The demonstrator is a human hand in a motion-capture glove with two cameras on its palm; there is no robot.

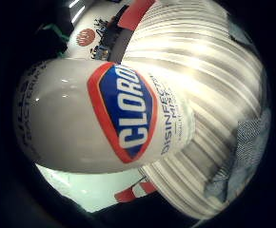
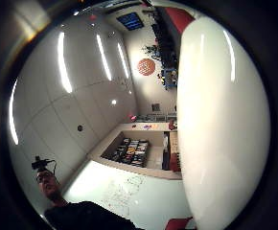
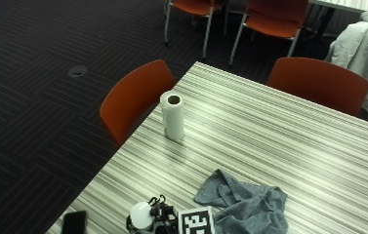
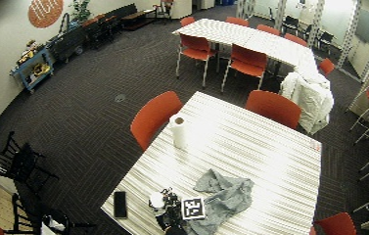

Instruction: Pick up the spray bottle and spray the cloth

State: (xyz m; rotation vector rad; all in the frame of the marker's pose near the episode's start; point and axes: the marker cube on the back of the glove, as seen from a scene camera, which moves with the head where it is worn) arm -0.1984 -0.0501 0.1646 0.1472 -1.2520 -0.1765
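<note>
Outside view: gloved right hand [image 3: 157,220] at table's near edge beside white spray bottle [image 3: 140,214], grey cloth [image 3: 245,204] just right; finger closure indiscernible.
Little-finger palm view: Clorox label fills frame, cloth beyond.
Judgement: aim nozzle at cloth before squeezing.

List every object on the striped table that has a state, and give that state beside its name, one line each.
spray bottle: gripped by the gloved right hand, close to the palm.
cloth: crumpled on the table, beside the hand.
paper towel roll: standing upright near the table edge.
phone: lying flat, screen dark.
</note>
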